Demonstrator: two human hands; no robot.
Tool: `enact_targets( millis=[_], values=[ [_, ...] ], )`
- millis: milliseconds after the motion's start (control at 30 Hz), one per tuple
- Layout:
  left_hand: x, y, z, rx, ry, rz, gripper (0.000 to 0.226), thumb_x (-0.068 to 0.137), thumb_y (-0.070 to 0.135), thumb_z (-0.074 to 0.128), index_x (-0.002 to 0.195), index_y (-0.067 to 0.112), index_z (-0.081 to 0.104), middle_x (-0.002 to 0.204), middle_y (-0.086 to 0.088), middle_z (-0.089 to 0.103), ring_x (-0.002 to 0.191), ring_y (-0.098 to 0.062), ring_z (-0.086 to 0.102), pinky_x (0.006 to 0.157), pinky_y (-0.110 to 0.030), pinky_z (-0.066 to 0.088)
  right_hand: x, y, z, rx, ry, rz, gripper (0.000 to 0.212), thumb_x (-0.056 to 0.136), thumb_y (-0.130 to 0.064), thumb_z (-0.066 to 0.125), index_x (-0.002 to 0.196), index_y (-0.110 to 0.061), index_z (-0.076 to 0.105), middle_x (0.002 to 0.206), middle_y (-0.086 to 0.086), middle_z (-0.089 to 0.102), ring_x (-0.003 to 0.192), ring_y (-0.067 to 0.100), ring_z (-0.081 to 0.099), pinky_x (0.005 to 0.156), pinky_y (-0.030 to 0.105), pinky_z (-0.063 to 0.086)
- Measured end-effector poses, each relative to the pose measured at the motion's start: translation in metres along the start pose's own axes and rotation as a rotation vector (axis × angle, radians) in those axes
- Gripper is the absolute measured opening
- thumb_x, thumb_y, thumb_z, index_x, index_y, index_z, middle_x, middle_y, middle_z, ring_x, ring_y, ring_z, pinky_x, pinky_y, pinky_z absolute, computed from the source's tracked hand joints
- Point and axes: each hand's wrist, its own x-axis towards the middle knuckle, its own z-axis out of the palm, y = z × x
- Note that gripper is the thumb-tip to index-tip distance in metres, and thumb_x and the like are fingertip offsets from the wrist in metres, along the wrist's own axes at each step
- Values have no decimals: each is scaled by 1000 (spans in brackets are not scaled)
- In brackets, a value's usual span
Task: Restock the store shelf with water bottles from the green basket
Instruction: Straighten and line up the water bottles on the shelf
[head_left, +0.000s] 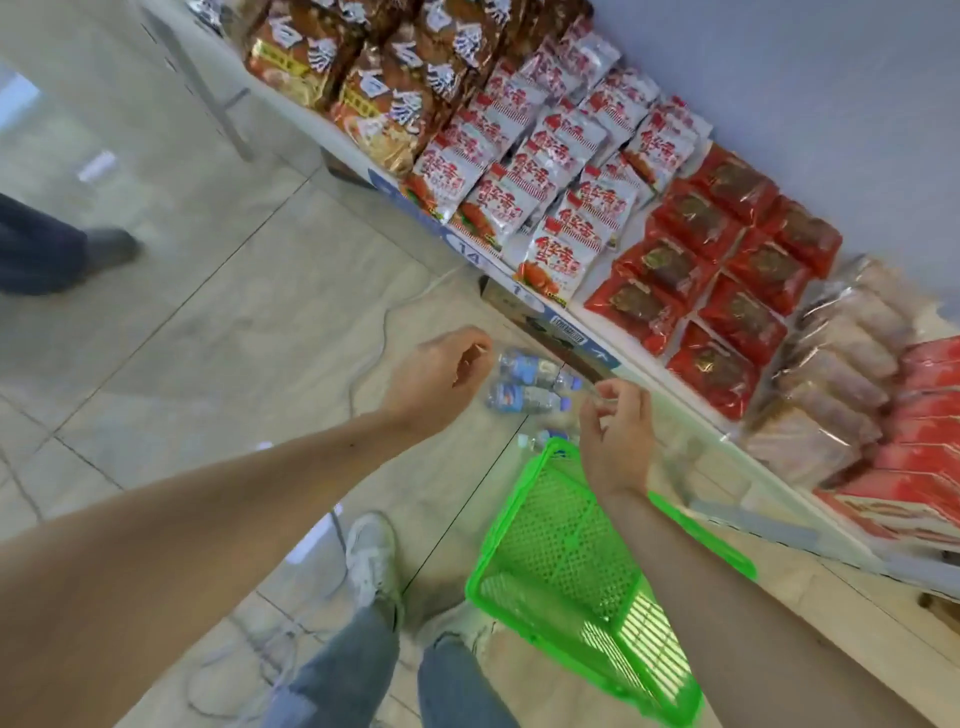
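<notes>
The green basket (561, 545) lies tipped on the floor beside the low shelf (613, 345), and its mesh inside looks empty. Two water bottles (527, 366) (519, 399) lie on their sides on the floor tiles just beyond it. A third bottle (545, 436) shows at the basket's far rim. My left hand (441, 379) hovers left of the bottles with fingers loosely curled, holding nothing. My right hand (615, 441) hangs above the basket's far rim, fingers loosely curled, with nothing plainly in them.
The shelf top is packed with snack bags (561, 171) and red packets (727, 291). A white cable (376, 343) runs across the floor. Another person's shoe (106, 249) is at the far left. My own shoe (371, 556) stands beside the basket.
</notes>
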Motion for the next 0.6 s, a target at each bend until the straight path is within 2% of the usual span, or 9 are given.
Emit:
enact_targets(
  millis=[100,233,367,467,500,600],
  values=[
    [4,-39,45,-6,-66,-63,12,92,32,52,101,27,60,82,9,64,70,-12,56,67,-28,47,20,42,41,-67,-136,-16,16,93,-21,59,103,-10,59,109,8,54,87,26,61,77,47,51],
    [16,-90,116,-21,-163,-150,20,93,35,52,108,23,58,81,11,58,75,-17,56,70,-30,47,57,98,94,-238,-434,-81,13,89,-29,60,93,-19,66,96,-2,65,85,17,62,77,39,52],
    [31,-143,191,-144,-170,-303,23,94,34,50,108,17,59,91,-3,67,86,-27,64,77,-36,52,93,151,159,-520,-678,-58,17,81,-35,65,89,-21,68,90,1,67,90,25,62,66,27,41],
    [34,-184,238,-222,-151,-397,24,95,32,49,107,14,60,99,-11,69,91,-29,66,80,-39,53,108,184,213,-674,-916,-64,16,80,-33,70,83,-18,67,95,9,64,98,27,62,71,26,43],
    [33,-198,251,-231,-146,-419,24,95,32,50,106,14,60,99,-11,69,91,-29,66,81,-38,53,108,194,231,-751,-1012,-100,17,81,-33,71,86,-17,68,100,10,63,104,27,60,75,27,45],
    [31,-236,283,-254,-149,-468,25,94,33,51,105,13,61,99,-12,69,91,-30,66,85,-41,52,101,225,283,-953,-1214,-209,45,83,-33,72,117,-6,62,122,15,59,115,29,57,92,35,49]
  ],
)
